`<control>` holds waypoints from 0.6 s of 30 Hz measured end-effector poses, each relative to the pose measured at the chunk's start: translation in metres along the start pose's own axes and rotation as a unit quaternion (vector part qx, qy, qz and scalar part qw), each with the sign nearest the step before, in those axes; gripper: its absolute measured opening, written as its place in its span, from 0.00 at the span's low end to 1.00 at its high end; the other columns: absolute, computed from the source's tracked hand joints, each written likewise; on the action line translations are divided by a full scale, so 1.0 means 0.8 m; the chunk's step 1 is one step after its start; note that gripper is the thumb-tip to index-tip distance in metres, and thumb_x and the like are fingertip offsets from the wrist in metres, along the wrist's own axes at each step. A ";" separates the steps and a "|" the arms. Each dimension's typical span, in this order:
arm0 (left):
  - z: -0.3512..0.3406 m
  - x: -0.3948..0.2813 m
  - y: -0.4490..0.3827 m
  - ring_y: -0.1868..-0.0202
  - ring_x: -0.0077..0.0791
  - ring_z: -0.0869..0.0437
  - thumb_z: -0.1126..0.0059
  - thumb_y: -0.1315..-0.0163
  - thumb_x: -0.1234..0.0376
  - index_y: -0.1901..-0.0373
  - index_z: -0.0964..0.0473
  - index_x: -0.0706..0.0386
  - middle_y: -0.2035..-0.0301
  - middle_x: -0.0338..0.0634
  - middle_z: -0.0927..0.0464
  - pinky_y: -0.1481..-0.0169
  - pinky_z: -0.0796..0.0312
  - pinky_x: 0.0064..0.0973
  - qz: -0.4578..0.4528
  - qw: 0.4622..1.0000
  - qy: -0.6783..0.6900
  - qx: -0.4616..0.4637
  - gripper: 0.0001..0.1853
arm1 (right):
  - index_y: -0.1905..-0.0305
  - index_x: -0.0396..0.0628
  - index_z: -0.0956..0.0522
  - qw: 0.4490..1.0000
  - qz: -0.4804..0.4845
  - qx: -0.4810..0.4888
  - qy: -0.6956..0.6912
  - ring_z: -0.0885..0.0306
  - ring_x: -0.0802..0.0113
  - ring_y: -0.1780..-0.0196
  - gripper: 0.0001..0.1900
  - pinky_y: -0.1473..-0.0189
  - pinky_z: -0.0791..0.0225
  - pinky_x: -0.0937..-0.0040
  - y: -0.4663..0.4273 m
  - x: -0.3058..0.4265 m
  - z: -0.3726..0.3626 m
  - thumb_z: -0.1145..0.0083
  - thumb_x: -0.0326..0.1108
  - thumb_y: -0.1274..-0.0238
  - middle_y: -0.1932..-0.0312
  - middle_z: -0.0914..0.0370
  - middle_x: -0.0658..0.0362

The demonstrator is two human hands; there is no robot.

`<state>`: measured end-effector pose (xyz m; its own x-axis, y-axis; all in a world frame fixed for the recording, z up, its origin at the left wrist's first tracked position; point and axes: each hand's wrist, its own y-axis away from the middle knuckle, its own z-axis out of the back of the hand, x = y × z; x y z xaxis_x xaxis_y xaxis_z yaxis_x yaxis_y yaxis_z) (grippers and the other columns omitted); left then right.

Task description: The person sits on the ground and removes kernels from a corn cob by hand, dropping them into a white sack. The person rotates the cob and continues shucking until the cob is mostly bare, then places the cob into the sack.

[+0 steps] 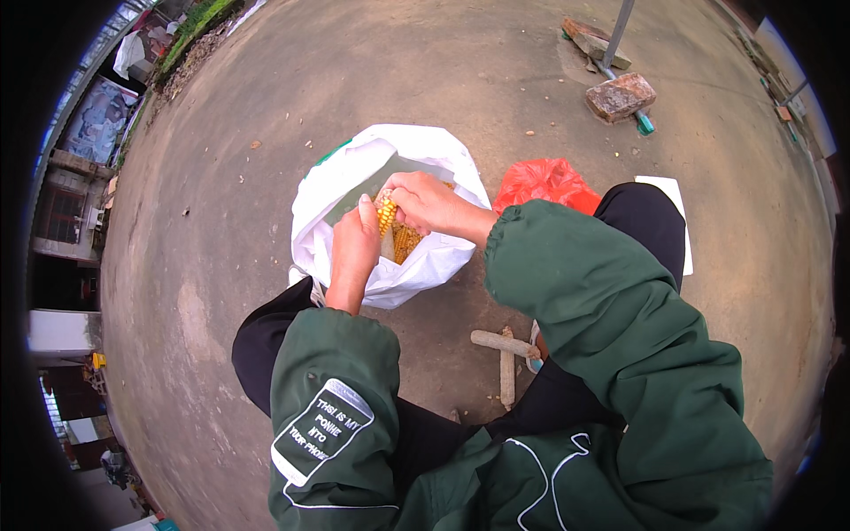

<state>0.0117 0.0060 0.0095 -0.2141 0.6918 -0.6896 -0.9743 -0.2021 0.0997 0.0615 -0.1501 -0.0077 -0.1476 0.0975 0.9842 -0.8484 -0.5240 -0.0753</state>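
Both hands grip one ear of yellow corn above the mouth of a white woven sack. My left hand holds it from the near left, thumb pointing up along the ear. From the right, my right hand curls its fingers over the upper end. Part of the ear is hidden by the fingers. Inside the sack, below the hands, lie more corn ears and loose kernels. The sack's rim is rolled outward and stands around the hands.
Bare corn cobs lie crossed on the concrete ground between the legs. A red plastic bag stands right of the sack, with a white sheet beyond the right knee. Bricks weigh down a metal pole's base at upper right.
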 end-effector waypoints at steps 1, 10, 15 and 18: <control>0.000 0.000 0.000 0.77 0.48 0.19 0.70 0.25 0.52 0.71 0.23 0.70 0.78 0.59 0.22 0.70 0.30 0.41 0.022 0.999 0.032 0.012 0.32 | 0.65 0.37 0.25 0.994 -0.061 0.029 -0.085 0.23 0.65 0.76 0.13 0.72 0.28 0.67 0.000 0.002 0.003 0.56 0.36 0.35 0.74 0.22 0.53; 0.005 -0.009 0.010 0.89 0.23 0.33 0.74 0.25 0.45 0.71 0.28 0.62 0.85 0.39 0.31 0.86 0.41 0.22 0.060 0.956 0.268 0.099 0.33 | 0.53 0.34 0.23 0.989 -0.076 0.050 -0.116 0.31 0.82 0.81 0.18 0.79 0.35 0.79 -0.001 0.020 0.006 0.48 0.41 0.33 0.79 0.26 0.64; -0.001 -0.018 0.013 0.87 0.22 0.30 0.72 0.25 0.45 0.68 0.27 0.63 0.84 0.40 0.29 0.85 0.38 0.22 -0.002 0.946 0.312 0.087 0.33 | 0.53 0.34 0.21 0.989 -0.070 0.038 -0.128 0.31 0.82 0.81 0.20 0.79 0.35 0.80 -0.004 0.021 0.004 0.45 0.44 0.34 0.78 0.24 0.64; -0.003 -0.017 0.011 0.86 0.20 0.30 0.72 0.25 0.47 0.63 0.27 0.63 0.83 0.39 0.29 0.85 0.38 0.19 -0.008 0.949 0.306 0.082 0.30 | 0.55 0.35 0.20 0.990 -0.067 0.036 -0.123 0.31 0.82 0.81 0.20 0.79 0.36 0.80 -0.004 0.021 0.004 0.44 0.45 0.34 0.77 0.23 0.63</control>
<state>0.0063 -0.0065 0.0182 -0.1664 0.1525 -0.9742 -0.9858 -0.0491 0.1607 0.0632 -0.1499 0.0097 0.0988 -0.0342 0.9945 -0.8119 -0.5807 0.0607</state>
